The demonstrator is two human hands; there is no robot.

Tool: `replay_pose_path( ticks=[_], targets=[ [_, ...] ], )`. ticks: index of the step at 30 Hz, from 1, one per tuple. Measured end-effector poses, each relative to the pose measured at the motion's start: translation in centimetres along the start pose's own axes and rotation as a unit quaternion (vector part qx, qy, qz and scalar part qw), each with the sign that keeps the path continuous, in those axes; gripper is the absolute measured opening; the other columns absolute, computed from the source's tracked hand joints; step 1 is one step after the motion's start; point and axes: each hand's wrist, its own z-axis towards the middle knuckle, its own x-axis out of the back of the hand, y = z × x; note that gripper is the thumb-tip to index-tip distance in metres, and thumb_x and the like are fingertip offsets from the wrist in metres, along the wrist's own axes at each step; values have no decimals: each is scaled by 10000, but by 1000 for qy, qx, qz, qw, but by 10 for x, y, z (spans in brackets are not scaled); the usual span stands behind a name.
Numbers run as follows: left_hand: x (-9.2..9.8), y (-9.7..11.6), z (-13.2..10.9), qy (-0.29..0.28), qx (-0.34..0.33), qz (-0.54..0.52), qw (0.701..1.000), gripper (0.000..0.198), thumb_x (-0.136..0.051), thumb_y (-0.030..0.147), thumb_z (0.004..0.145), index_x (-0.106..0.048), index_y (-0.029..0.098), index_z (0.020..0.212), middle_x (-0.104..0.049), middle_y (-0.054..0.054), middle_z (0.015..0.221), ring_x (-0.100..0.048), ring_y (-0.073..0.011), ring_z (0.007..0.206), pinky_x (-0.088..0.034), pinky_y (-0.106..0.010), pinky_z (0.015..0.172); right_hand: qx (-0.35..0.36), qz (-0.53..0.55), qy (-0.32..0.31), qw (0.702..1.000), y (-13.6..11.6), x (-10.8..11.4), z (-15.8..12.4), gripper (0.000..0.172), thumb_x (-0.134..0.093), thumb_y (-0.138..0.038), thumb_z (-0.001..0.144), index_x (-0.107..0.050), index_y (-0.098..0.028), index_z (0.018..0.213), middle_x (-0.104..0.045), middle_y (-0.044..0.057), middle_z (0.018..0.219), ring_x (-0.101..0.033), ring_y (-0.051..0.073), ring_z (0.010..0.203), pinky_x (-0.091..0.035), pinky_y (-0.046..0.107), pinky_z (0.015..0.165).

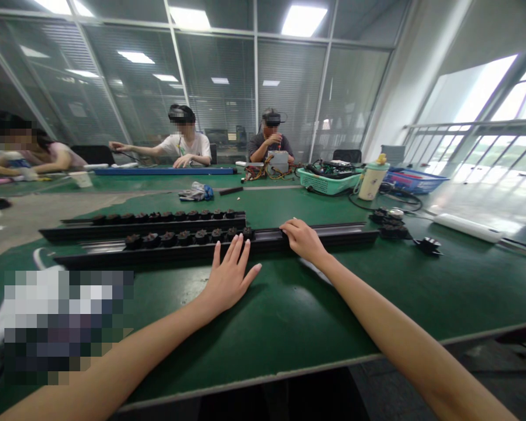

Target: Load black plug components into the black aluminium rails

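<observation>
A long black rail (350, 235) lies across the green table in front of me. A row of small black parts with reddish-brown tops (184, 238) sits along the left and middle of its channel. My left hand (228, 275) lies palm down with fingers spread, its fingertips at the rail's front edge beside the last parts in the row. To its right, my right hand (305, 241) has its fingers closed at the channel on a small black part (284, 233), mostly hidden by the fingers. Behind runs a second black rail (70, 232) with a similar row of parts.
Several loose black parts (392, 225) lie at the right, near a white bar (468, 228). Farther back stand a green basket (331, 182), a cream tumbler (371, 182) and a blue basket (416, 182). A crumpled glove (196, 192) lies beyond the rails. Co-workers sit across the table.
</observation>
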Motion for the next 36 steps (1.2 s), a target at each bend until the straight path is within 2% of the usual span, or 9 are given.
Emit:
replay_pose_path(
  ticks=[4, 13, 20, 29, 36],
  targets=[
    [-1, 0, 0, 7, -1, -2, 1000, 719, -209, 569, 1060, -265, 136, 1631, -243, -153, 1702, -165, -288, 1598, -53, -605, 1286, 0, -6, -4, 1000, -2, 2, 1, 349, -483, -68, 944, -746, -216, 1117, -707, 103, 1138, -623, 227, 1086, -473, 375, 1057],
    [-1, 1, 0, 12, 0, 0, 1000, 704, -211, 555, 1063, -246, 150, 1638, -245, -155, 1701, -185, -297, 1593, -36, -615, 1282, -11, -25, -23, 999, -2, 7, 1, 327, -474, -79, 956, -740, -205, 1099, -706, 106, 1136, -616, 226, 1082, -485, 329, 972],
    [-1, 1, 1, 6, -3, -1, 1000, 724, -206, 560, 1062, -245, 114, 1631, -225, -167, 1703, -164, -293, 1598, -44, -618, 1282, -17, -36, -36, 999, -1, 10, 1, 313, -486, -99, 959, -738, -206, 1111, -705, 103, 1148, -616, 219, 1081, -481, 308, 935],
    [3, 2, 1, -8, 0, -5, 1000, 738, -169, 563, 1063, -266, 91, 1622, -209, -175, 1703, -157, -291, 1599, -48, -621, 1281, -10, -44, -33, 998, 3, 10, 1, 312, -470, -117, 969, -743, -203, 1090, -712, 107, 1138, -619, 228, 1071, -480, 318, 926],
    [1, 1, 0, 4, -2, -11, 1000, 736, -167, 567, 1061, -266, 106, 1626, -234, -175, 1699, -170, -292, 1597, -50, -627, 1278, -14, -32, -27, 999, 6, 12, 1, 290, -496, -128, 963, -750, -219, 1070, -722, 92, 1097, -631, 215, 1048, -478, 313, 931]
  ],
)
